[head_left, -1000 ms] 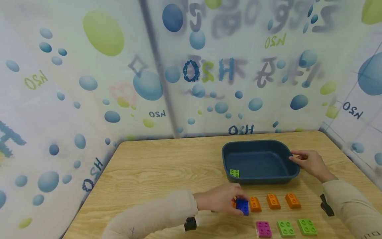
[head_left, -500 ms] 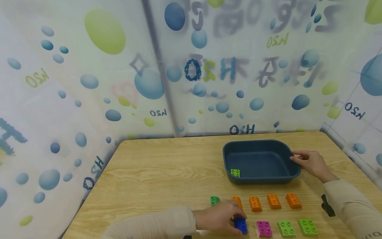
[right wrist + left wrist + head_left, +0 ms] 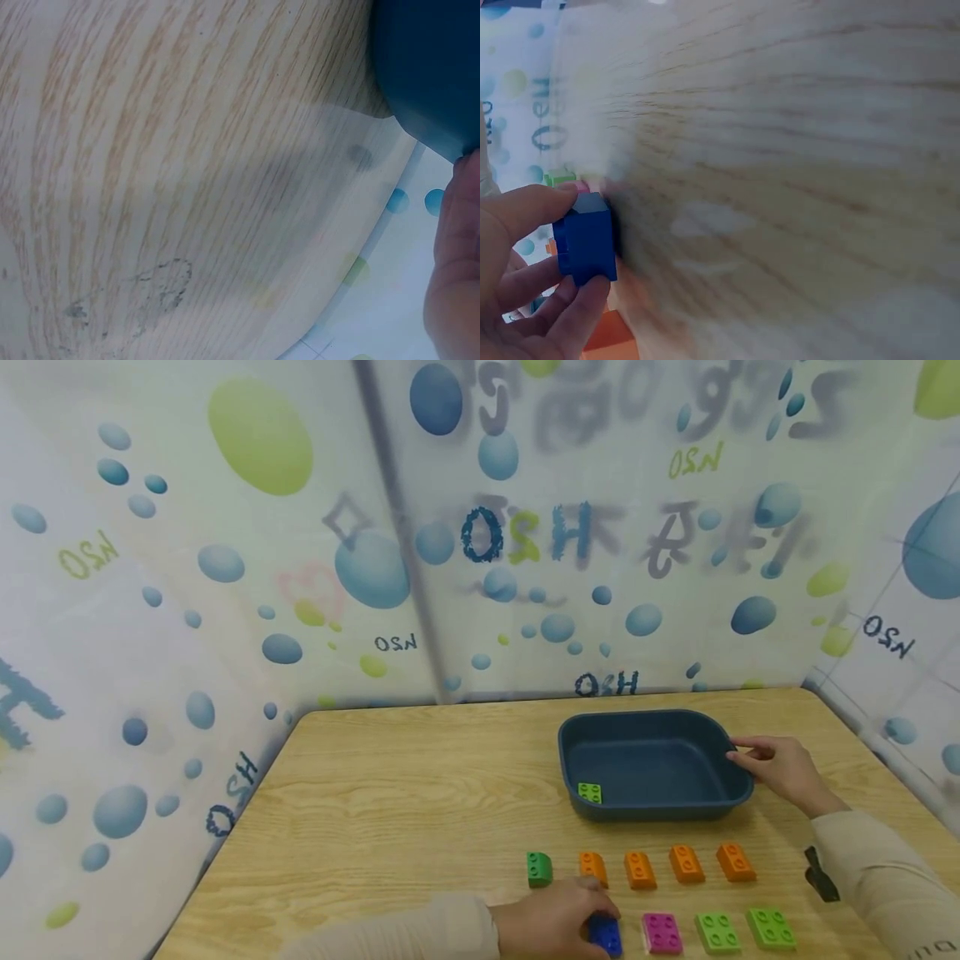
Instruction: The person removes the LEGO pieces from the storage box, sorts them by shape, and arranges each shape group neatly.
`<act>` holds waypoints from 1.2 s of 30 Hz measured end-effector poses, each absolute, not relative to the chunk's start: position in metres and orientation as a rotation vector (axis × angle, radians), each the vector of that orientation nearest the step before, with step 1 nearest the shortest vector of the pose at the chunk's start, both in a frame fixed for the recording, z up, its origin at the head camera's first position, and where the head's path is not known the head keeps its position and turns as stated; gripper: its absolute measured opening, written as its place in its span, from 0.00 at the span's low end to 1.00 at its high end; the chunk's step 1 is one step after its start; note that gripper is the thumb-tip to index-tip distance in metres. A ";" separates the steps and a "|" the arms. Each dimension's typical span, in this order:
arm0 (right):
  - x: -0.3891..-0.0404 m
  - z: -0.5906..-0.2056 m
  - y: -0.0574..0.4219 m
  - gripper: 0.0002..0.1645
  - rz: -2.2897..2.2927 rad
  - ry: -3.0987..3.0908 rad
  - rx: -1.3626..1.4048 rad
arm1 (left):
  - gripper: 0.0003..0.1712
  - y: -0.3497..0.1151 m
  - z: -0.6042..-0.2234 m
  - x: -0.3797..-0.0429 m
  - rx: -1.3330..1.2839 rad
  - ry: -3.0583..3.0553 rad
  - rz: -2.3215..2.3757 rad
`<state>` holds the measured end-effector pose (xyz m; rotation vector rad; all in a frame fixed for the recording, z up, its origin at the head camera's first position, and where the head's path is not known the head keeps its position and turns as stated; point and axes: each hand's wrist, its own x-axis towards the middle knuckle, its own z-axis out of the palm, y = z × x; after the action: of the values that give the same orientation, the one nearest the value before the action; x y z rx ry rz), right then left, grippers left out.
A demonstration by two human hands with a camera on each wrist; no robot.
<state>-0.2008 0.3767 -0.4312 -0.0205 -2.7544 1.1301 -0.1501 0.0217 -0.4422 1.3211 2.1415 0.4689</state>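
My left hand [image 3: 551, 920] pinches a blue building block [image 3: 604, 935] between thumb and fingers, close over the table at the left end of the front row. The left wrist view shows the thumb on one side of the blue block [image 3: 591, 240] and fingertips on the other. A pink block [image 3: 662, 933] sits just right of it. With thumb and fingers, my right hand [image 3: 783, 770] grips the right rim of a dark blue tray [image 3: 656, 814]. One light green block [image 3: 589, 792] lies in the tray's front left corner.
Behind the front row stands a row of orange blocks [image 3: 686, 864], with a dark green block [image 3: 538, 869] at its left end. Two light green blocks [image 3: 772, 929] continue the front row rightward. A patterned wall sheet [image 3: 480, 610] rises behind the wooden table [image 3: 390, 793].
My left hand has carried the blue block from beside the orange row toward me, down to the front row, uncovering the dark green block. The right hand stays at the tray rim.
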 end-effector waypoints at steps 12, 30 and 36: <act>-0.201 -0.430 0.376 0.28 1.138 -2.751 -0.037 | 0.22 0.022 -0.439 -0.144 1.333 2.219 0.468; -0.202 -0.430 0.378 0.28 1.124 -2.748 -0.021 | 0.24 0.017 -0.434 -0.143 1.255 2.262 0.644; -0.202 -0.431 0.377 0.28 1.126 -2.757 -0.038 | 0.23 0.013 -0.437 -0.140 1.200 2.248 0.633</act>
<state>-0.2019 0.3774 -0.4309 -0.0377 -2.7568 1.1255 -0.1397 0.0131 -0.4370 1.1997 2.2478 0.6328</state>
